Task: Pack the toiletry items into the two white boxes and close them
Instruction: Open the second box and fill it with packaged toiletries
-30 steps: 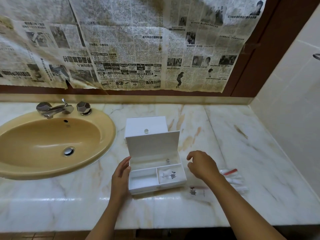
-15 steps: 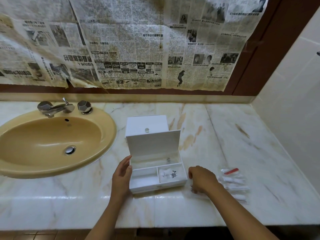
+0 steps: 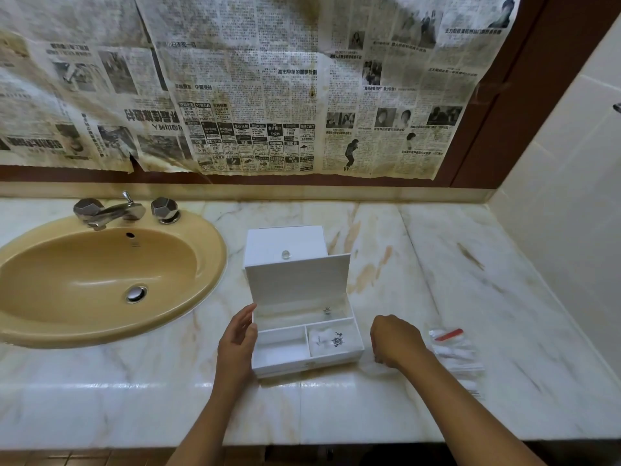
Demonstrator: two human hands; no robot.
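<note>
An open white box (image 3: 304, 364) stands on the marble counter, its lid (image 3: 299, 280) upright. A clear packet with a dark emblem (image 3: 331, 339) lies in its front right compartment, and a small item (image 3: 327, 310) sits in the long back one. The front left compartment holds nothing. Behind it stands a second white box (image 3: 285, 238), closed, with a clear knob. My left hand (image 3: 237, 338) rests flat against the open box's left wall. My right hand (image 3: 395, 339) is curled down on the counter right of the box, pinching a clear packet (image 3: 373, 368) that it mostly hides.
A pile of clear-wrapped toiletry items (image 3: 453, 351), one with a red part, lies right of my right hand. A tan sink (image 3: 100, 280) with a chrome faucet (image 3: 111, 210) fills the left. Newspaper covers the wall behind; a tiled wall bounds the right.
My right hand came down from above the counter onto the clear packet right of the box and curled over it. My left hand stayed at the box's side.
</note>
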